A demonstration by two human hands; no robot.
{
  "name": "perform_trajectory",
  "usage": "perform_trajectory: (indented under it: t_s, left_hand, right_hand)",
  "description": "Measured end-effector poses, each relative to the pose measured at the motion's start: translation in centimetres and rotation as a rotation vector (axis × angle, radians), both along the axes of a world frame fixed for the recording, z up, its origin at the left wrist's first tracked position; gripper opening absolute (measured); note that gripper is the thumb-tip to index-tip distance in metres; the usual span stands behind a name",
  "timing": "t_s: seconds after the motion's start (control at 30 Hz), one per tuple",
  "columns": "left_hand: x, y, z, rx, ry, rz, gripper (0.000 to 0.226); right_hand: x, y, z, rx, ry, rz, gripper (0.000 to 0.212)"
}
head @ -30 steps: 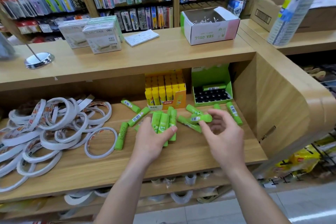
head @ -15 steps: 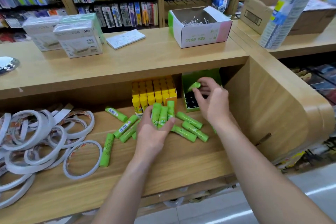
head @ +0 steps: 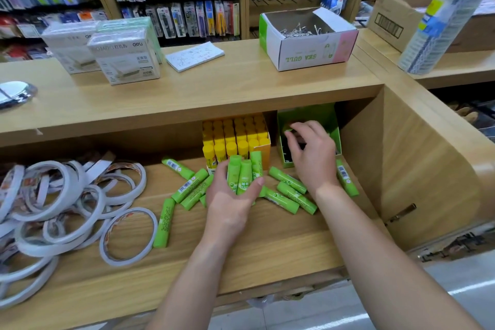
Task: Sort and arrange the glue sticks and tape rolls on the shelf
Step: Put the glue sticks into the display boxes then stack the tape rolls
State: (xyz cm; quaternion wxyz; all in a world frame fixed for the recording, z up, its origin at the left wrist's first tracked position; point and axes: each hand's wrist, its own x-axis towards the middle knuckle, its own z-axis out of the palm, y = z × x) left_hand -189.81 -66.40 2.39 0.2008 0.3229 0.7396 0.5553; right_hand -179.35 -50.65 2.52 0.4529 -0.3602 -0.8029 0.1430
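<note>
work is only part done. many green glue sticks (head: 284, 198) lie loose on the shelf (head: 267, 249), near the green box (head: 308, 115). yellow glue sticks (head: 235, 139) stand in neat rows beside it. tape rolls (head: 67, 209) lie in a messy heap at the left, not sorted yet. the left hand (head: 230, 195) has its grip closed round a bunch of green sticks (head: 242, 171), held upright. the right hand (head: 312, 158) reaches into the green box with fingers bent; i cannot tell if its grip holds a stick.

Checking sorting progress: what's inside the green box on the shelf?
The right hand reaches into the green box and seems to pinch a green item. Dark contents show at its left edge; the hand covers the rest.
</note>
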Motion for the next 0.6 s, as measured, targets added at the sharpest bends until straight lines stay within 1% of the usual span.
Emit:
perform_trajectory:
  t_s: [0.13, 0.27, 0.37, 0.6]
  left_hand:
    - [0.0, 0.0, -0.1, 0.006, 0.007, 0.004, 0.055]
    - [0.0, -0.1, -0.1, 0.013, 0.029, 0.002, 0.052]
    - [0.0, 0.0, -0.3, 0.015, 0.026, -0.008, 0.048]
    - [-0.1, 0.1, -0.6, 0.028, 0.025, -0.009, 0.05]
  right_hand:
    - [0.0, 0.3, 0.0, 0.103, -0.035, -0.022, 0.015]
    - [0.1, 0.2, 0.1, 0.145, -0.166, -0.078, 0.02]
    - [0.2, 0.0, 0.4, 0.108, -0.277, -0.065, 0.026]
    - [0.6, 0.3, 1.3, -0.01, -0.415, -0.039, 0.032]
